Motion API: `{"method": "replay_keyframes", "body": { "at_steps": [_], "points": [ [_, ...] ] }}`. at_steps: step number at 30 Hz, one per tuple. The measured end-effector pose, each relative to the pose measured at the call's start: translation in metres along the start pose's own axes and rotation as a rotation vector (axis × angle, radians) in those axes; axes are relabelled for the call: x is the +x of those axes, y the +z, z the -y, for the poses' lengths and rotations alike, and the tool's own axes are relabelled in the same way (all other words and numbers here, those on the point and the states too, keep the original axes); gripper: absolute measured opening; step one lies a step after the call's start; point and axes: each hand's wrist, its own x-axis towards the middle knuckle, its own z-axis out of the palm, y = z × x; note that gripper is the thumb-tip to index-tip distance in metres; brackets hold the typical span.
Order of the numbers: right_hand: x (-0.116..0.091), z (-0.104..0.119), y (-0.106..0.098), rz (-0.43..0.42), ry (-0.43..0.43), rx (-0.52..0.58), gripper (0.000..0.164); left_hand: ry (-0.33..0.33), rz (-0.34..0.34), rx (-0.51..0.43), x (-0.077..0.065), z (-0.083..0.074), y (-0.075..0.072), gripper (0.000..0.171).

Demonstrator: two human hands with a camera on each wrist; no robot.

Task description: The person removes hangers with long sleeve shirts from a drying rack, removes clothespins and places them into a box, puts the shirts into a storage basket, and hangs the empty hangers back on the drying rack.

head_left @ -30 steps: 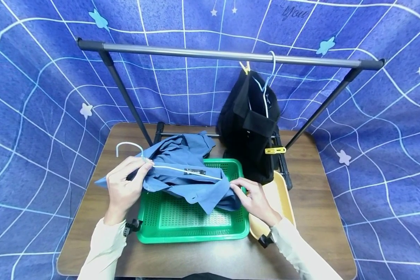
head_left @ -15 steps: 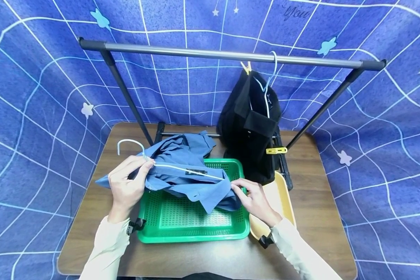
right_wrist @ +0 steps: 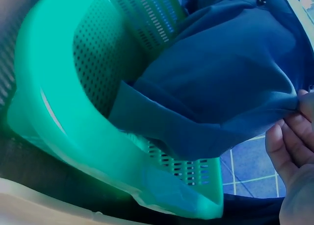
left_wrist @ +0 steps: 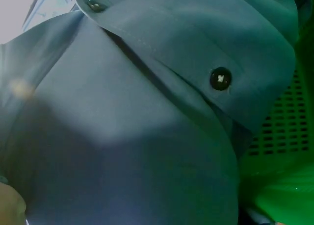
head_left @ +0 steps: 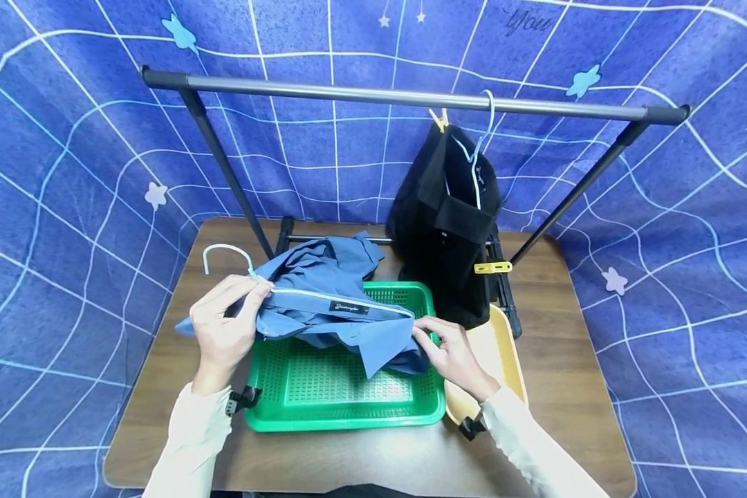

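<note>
A blue button-up shirt (head_left: 324, 270) with a black neck label spreads over the back of the green basket (head_left: 348, 420). Inside its collar lies the pale bar of a clothes hanger (head_left: 305, 293), whose hook rises above my left hand. With thumb and fingers my left hand (head_left: 224, 321) pinches the hanger and the cloth near the hook. At the other end, my right hand (head_left: 451, 353) pinches the shirt's edge beside the pointed collar tip. A dark button (left_wrist: 221, 79) shows on the cloth in the left wrist view. The right wrist view has the shirt (right_wrist: 230, 73) draping into the basket.
Behind stands a garment rack (head_left: 348, 95). Black trousers (head_left: 454, 277) hang from it on another hanger, with a yellow clip (head_left: 493, 268) at the side and a second one near the top. A cream tray (head_left: 501, 346) lies beside the basket on the wooden table (head_left: 566, 387).
The hanger's bar has slid right inside the collar, its end now near my right hand. The label has come into plain view, and the collar flap has turned slightly.
</note>
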Motion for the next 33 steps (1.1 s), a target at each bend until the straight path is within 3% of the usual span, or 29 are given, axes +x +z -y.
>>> {"method": "replay_keyframes", "body": {
  "at_steps": [7, 11, 15, 21, 33],
  "points": [
    [0.0, -0.003, 0.005, 0.026, -0.009, 0.018, 0.019, -0.003, -0.045, -0.004, 0.0, 0.005, 0.001, 0.011],
    [-0.003, -0.006, 0.01, 0.021, -0.007, 0.008, 0.019, 0.016, -0.027, 0.005, -0.001, 0.01, 0.003, 0.01],
    [-0.002, -0.006, 0.011, 0.01, 0.013, -0.014, 0.017, 0.03, -0.013, 0.008, 0.0, 0.005, 0.005, 0.008],
    [0.0, -0.003, 0.012, 0.054, 0.059, -0.039, 0.012, 0.044, -0.01, -0.008, 0.0, -0.005, 0.006, 0.006],
    [0.006, 0.015, 0.005, 0.235, 0.103, -0.118, 0.018, 0.058, 0.0, -0.022, -0.005, 0.005, 0.006, 0.004]
  ]
}}
